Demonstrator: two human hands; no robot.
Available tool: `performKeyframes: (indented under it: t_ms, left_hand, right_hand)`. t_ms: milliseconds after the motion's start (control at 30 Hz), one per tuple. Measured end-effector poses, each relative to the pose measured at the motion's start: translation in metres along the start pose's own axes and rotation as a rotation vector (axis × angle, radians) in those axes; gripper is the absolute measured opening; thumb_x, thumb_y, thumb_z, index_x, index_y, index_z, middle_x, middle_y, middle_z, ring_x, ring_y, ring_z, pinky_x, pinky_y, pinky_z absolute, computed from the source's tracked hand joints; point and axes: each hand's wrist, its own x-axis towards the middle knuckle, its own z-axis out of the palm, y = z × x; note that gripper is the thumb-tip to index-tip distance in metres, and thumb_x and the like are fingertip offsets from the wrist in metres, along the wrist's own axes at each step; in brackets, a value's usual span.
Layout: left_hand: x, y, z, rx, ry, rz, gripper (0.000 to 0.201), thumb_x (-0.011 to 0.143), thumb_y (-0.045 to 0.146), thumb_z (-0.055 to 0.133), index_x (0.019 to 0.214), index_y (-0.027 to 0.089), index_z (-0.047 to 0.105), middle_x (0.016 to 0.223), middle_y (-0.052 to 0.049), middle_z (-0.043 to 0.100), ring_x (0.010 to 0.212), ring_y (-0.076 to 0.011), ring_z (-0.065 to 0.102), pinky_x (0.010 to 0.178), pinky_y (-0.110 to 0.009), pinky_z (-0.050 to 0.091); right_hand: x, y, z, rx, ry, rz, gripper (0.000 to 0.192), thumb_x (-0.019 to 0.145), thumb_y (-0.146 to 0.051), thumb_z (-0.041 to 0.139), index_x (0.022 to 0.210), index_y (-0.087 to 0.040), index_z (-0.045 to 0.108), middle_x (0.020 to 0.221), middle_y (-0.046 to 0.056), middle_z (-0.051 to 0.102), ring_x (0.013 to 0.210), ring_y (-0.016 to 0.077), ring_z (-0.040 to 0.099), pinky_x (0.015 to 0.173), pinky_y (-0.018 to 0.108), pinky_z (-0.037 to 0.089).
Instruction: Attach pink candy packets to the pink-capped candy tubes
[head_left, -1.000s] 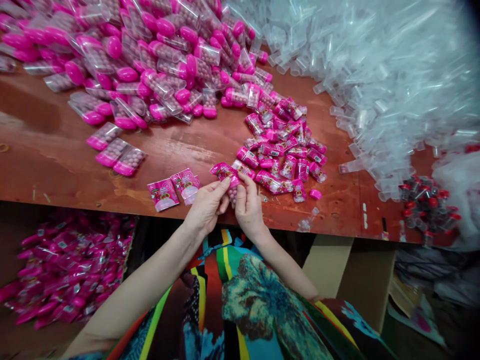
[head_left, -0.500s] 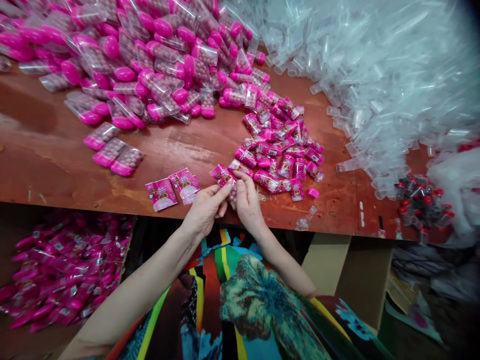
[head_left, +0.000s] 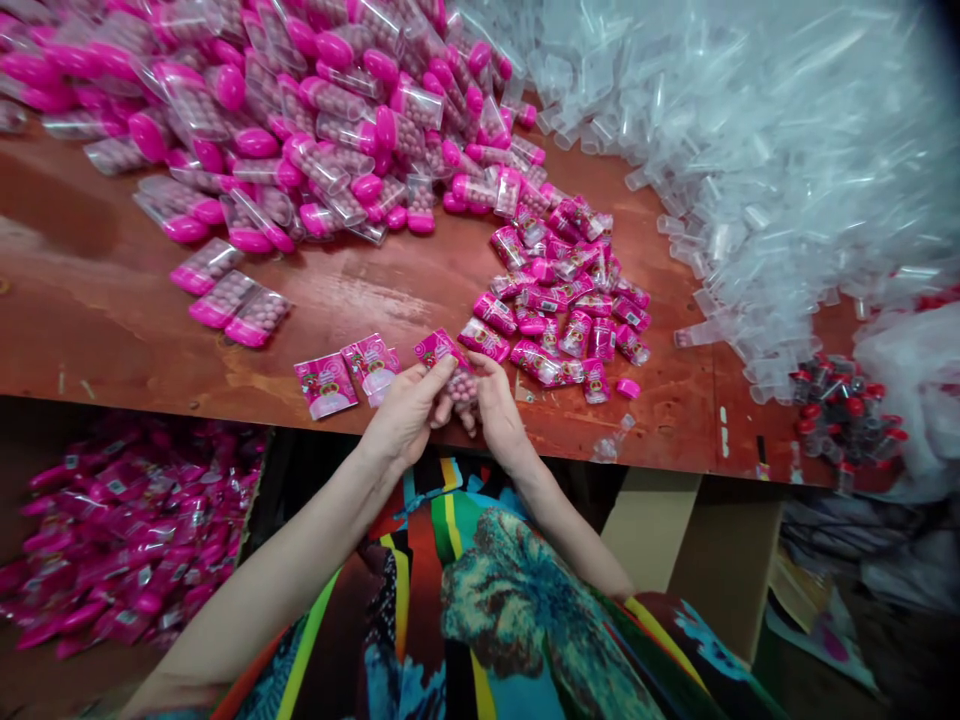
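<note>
My left hand (head_left: 397, 418) pinches a pink printed wrapper sleeve (head_left: 435, 346) between thumb and fingers. A small clear candy container (head_left: 460, 388), filled with pale pink balls, sits against the sleeve between my hands. My right hand (head_left: 501, 412) grips that container from the right, its fingers partly hidden below it. How far the sleeve covers the container is hidden by my fingers. Left of my hands lie flat pink sleeves (head_left: 327, 386) near the table edge. A heap of wrapped candy containers (head_left: 574, 290) lies just beyond my right hand.
Unwrapped pink-capped containers (head_left: 337, 140) are heaped across the back left, with several (head_left: 232, 295) set apart in front. Clear empty tubes (head_left: 787, 150) cover the right. Small red-capped pieces (head_left: 847, 410) lie at the right edge. Below the table stand a full box (head_left: 135, 530) and an open carton (head_left: 652, 530).
My right thumb and fingers have drawn slightly away from the sleeve, showing more of the container's pink balls. The view has shifted a little; the heaps are unchanged.
</note>
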Motion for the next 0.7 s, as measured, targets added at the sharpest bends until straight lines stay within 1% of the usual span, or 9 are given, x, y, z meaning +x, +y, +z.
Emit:
performKeyframes:
  t_ms: [67, 133, 233, 300, 367, 433, 500, 600, 700]
  left_hand:
    - [0.001, 0.002, -0.002, -0.031, -0.035, -0.016, 0.046, 0.077, 0.054, 0.079, 0.064, 0.016, 0.057, 0.039, 0.004, 0.043, 0.038, -0.0079, 0.041, 0.042, -0.020, 0.031]
    - [0.000, 0.001, -0.003, -0.032, -0.067, -0.036, 0.045, 0.078, 0.054, 0.078, 0.066, 0.016, 0.059, 0.040, 0.004, 0.043, 0.038, -0.0085, 0.042, 0.042, -0.021, 0.031]
    - [-0.003, -0.003, -0.001, 0.004, -0.070, 0.000, 0.044, 0.081, 0.054, 0.077, 0.067, 0.016, 0.058, 0.041, 0.003, 0.046, 0.042, -0.0102, 0.048, 0.047, -0.022, 0.037]
    - [-0.006, -0.007, 0.002, 0.026, -0.046, 0.059, 0.042, 0.082, 0.051, 0.077, 0.068, 0.017, 0.058, 0.042, 0.004, 0.047, 0.045, -0.0115, 0.052, 0.053, -0.024, 0.042]
    - [-0.007, -0.010, 0.004, 0.037, -0.011, 0.111, 0.039, 0.082, 0.049, 0.078, 0.069, 0.018, 0.057, 0.042, 0.005, 0.047, 0.046, -0.0119, 0.053, 0.055, -0.025, 0.043]
    - [-0.008, -0.014, 0.005, 0.036, 0.008, 0.133, 0.039, 0.082, 0.048, 0.077, 0.069, 0.018, 0.056, 0.041, 0.005, 0.046, 0.047, -0.0120, 0.053, 0.055, -0.025, 0.042]
    - [-0.008, -0.016, 0.004, 0.036, 0.016, 0.127, 0.040, 0.082, 0.050, 0.076, 0.069, 0.018, 0.057, 0.043, 0.004, 0.049, 0.045, -0.0106, 0.051, 0.051, -0.023, 0.038]
    - [-0.007, -0.015, 0.001, 0.048, 0.009, 0.073, 0.041, 0.081, 0.052, 0.077, 0.074, 0.016, 0.059, 0.050, 0.000, 0.059, 0.038, -0.0059, 0.042, 0.042, -0.021, 0.025]
    - [-0.005, -0.009, -0.003, 0.005, -0.038, 0.020, 0.042, 0.083, 0.054, 0.074, 0.076, 0.015, 0.059, 0.048, 0.000, 0.057, 0.036, -0.0051, 0.039, 0.041, -0.020, 0.023]
  right_hand:
    - [-0.004, -0.004, -0.005, 0.000, -0.098, -0.002, 0.050, 0.098, -0.052, 0.056, 0.140, -0.028, 0.044, 0.074, -0.005, 0.059, 0.061, 0.0125, 0.056, 0.057, 0.027, 0.048]
    - [-0.005, -0.006, -0.009, -0.015, -0.109, -0.026, 0.046, 0.096, -0.046, 0.061, 0.136, -0.028, 0.049, 0.079, -0.004, 0.063, 0.065, 0.0125, 0.060, 0.063, 0.028, 0.051]
    - [-0.003, -0.003, -0.010, -0.003, -0.025, -0.045, 0.036, 0.094, -0.044, 0.064, 0.125, -0.027, 0.055, 0.079, -0.004, 0.064, 0.064, 0.0117, 0.062, 0.065, 0.028, 0.054]
    - [-0.002, 0.003, -0.009, 0.021, 0.016, -0.048, 0.034, 0.093, -0.045, 0.066, 0.120, -0.026, 0.057, 0.077, -0.005, 0.065, 0.062, 0.0115, 0.062, 0.064, 0.028, 0.054]
    - [-0.001, 0.009, -0.007, 0.048, 0.045, -0.054, 0.033, 0.091, -0.044, 0.068, 0.116, -0.025, 0.057, 0.075, -0.005, 0.065, 0.061, 0.0112, 0.062, 0.063, 0.028, 0.054]
    - [-0.002, 0.014, -0.005, 0.089, 0.069, -0.046, 0.033, 0.089, -0.044, 0.070, 0.113, -0.024, 0.058, 0.074, -0.005, 0.066, 0.060, 0.0109, 0.062, 0.064, 0.027, 0.054]
    - [-0.003, 0.016, -0.004, 0.159, 0.089, -0.009, 0.032, 0.088, -0.043, 0.071, 0.110, -0.024, 0.058, 0.074, -0.005, 0.067, 0.060, 0.0106, 0.062, 0.062, 0.027, 0.053]
    - [-0.003, 0.015, -0.001, 0.258, 0.131, 0.058, 0.030, 0.086, -0.041, 0.071, 0.106, -0.023, 0.057, 0.074, -0.005, 0.067, 0.056, 0.0098, 0.060, 0.056, 0.025, 0.049]
    - [-0.003, 0.010, 0.001, 0.243, 0.170, 0.064, 0.027, 0.087, -0.038, 0.070, 0.104, -0.022, 0.056, 0.072, -0.005, 0.066, 0.054, 0.0092, 0.059, 0.054, 0.023, 0.046]
